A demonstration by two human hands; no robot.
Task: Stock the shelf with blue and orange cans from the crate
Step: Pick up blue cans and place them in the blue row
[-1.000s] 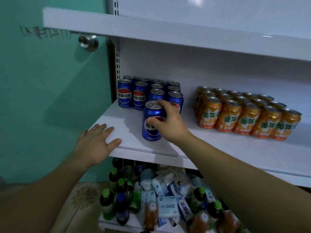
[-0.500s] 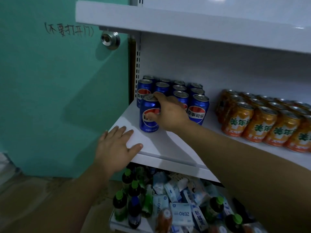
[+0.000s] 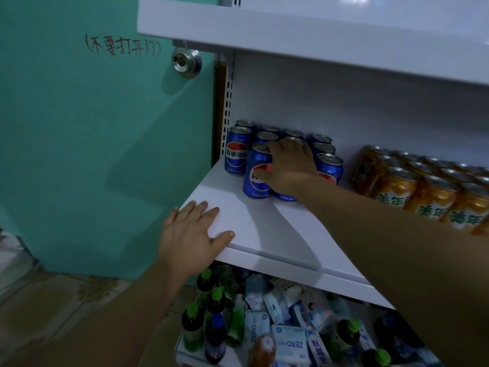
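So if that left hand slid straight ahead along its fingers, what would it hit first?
The left hand would probably reach the leftmost blue can after bare shelf; depth is unclear.

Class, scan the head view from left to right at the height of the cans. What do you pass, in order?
Teal door → blue cans → orange cans. The right hand, gripping the front blue can, overlaps the blue group, so is omitted.

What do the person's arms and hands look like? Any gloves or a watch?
Nothing is worn. The left grip and the right grip are bare hands, with no gloves and no rings that show. The left forearm and the right forearm are bare too: no sleeves, watch or bracelet in view.
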